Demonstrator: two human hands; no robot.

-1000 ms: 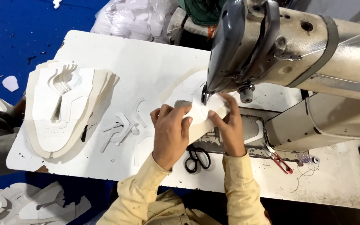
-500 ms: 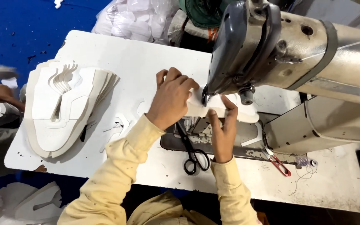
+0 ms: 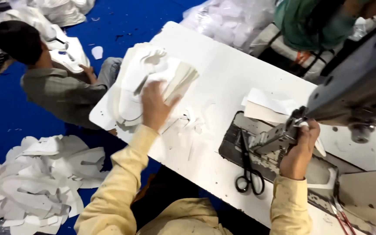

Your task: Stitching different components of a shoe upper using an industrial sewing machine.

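My left hand [image 3: 153, 106] lies flat and spread on the stack of white cut pieces [image 3: 146, 82]. My right hand [image 3: 299, 152] is curled around a white piece [image 3: 318, 146] under the sewing machine [image 3: 353, 95]. Black scissors [image 3: 249, 167] lie between my hands.

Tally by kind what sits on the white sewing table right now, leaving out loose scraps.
Stack of white die-cut fabric pieces, under the left hand: 1
Black-handled scissors: 1
Red-handled snips: 1
Grey industrial sewing machine, right hand at its needle: 1
Folded white pieces by the machine: 1 pile
Total: 5
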